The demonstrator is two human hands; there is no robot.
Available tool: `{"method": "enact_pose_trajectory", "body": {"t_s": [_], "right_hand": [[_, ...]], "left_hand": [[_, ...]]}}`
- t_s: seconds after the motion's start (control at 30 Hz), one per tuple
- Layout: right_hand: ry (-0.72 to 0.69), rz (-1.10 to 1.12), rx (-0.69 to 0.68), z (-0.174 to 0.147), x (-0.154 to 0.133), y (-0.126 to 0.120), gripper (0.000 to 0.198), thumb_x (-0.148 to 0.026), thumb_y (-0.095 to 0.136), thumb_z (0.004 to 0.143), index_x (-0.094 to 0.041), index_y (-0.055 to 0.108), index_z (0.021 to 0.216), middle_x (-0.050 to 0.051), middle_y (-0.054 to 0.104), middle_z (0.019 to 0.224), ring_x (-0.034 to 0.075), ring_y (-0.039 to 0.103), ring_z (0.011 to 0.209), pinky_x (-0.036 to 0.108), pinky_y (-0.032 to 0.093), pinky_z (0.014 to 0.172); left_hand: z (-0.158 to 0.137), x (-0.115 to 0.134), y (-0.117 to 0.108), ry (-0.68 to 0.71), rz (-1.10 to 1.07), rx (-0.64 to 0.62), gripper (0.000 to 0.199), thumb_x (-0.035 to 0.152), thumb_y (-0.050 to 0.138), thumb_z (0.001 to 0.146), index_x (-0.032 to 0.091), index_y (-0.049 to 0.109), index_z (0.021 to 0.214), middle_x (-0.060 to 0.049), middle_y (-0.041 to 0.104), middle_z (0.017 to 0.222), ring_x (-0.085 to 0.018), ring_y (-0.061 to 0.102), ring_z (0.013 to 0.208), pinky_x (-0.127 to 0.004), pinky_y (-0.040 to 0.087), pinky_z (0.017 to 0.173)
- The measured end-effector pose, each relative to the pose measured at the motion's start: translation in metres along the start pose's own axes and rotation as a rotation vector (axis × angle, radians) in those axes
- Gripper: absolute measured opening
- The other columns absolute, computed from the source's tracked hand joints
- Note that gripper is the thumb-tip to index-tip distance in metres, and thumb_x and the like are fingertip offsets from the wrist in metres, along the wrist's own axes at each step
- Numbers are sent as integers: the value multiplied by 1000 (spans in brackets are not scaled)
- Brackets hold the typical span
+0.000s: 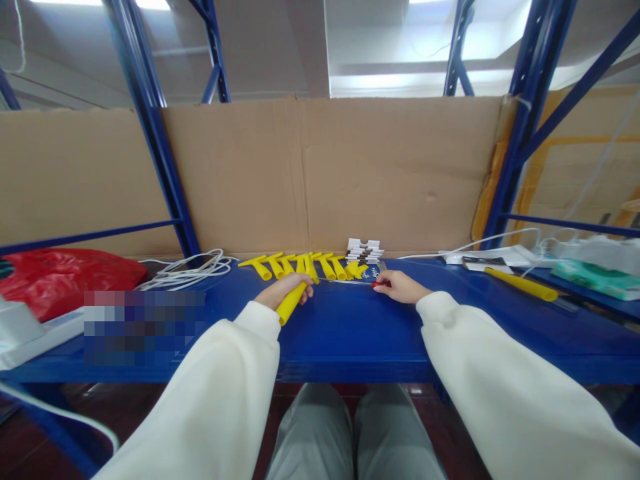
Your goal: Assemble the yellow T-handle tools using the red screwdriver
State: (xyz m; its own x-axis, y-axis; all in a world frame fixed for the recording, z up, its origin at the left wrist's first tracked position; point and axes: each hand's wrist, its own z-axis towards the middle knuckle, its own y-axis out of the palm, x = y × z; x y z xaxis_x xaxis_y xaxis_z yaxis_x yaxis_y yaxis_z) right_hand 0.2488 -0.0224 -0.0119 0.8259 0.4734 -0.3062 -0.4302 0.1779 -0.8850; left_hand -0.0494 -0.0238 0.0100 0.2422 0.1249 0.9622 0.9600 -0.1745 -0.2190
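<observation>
My left hand [289, 291] is closed around a yellow plastic handle [292, 305], whose round lower end points toward me. In my right hand [401, 287] is a screwdriver [381, 284] with a red grip. Its thin metal shaft points left, toward the yellow handle. Fingers hide part of both things, and I cannot tell whether the shaft touches the handle. Behind my hands lies a row of several yellow T-shaped handles [276, 267]. Small yellow parts [356, 270] lie at the right end of that row, close to the screwdriver shaft.
White-and-dark small packets [364, 251] are stacked against the cardboard wall [300, 173]. Another yellow handle [523, 284] lies at right by a green pack [597, 277]. Coiled white cable [193, 272] and a red bag [75, 277] lie left on the blue tabletop [345, 340]. Blue posts flank the workplace.
</observation>
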Motion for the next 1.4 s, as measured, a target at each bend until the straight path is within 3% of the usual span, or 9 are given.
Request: {"method": "enact_pose_trajectory", "body": {"t_s": [0.33, 0.63, 0.87, 1.4], "right_hand": [[-21, 51, 23, 0, 3, 0, 16, -34, 61, 84, -20, 66, 77, 5, 69, 75, 20, 61, 69, 31, 47, 70], [-5, 58, 20, 2, 2, 0, 14, -30, 60, 83, -19, 65, 77, 5, 69, 75, 19, 61, 70, 31, 47, 70], [-11, 76, 33, 3, 6, 3, 15, -33, 61, 83, -20, 66, 77, 4, 68, 73, 19, 60, 69, 31, 47, 69], [15, 59, 11, 1, -3, -3, 11, -28, 61, 82, -20, 62, 75, 3, 66, 73, 18, 59, 69, 30, 45, 69]], "left_hand": [[2, -2, -6, -22, -59, -87, 18, 24, 51, 71, 17, 53, 54, -3, 53, 47, -11, 47, 40, -24, 39, 42], [2, -1, -5, -35, -70, -53, 27, 23, 45, 78, 19, 49, 52, -2, 47, 45, -11, 43, 39, -23, 37, 41], [2, 1, -4, -29, -75, -24, 23, 24, 53, 76, 19, 48, 54, -2, 48, 47, -11, 44, 39, -23, 37, 40], [-23, 22, 9, -111, -109, 19, 40, 13, 37, 87, 17, 47, 49, -3, 45, 38, -10, 39, 35, -20, 33, 36]]}}
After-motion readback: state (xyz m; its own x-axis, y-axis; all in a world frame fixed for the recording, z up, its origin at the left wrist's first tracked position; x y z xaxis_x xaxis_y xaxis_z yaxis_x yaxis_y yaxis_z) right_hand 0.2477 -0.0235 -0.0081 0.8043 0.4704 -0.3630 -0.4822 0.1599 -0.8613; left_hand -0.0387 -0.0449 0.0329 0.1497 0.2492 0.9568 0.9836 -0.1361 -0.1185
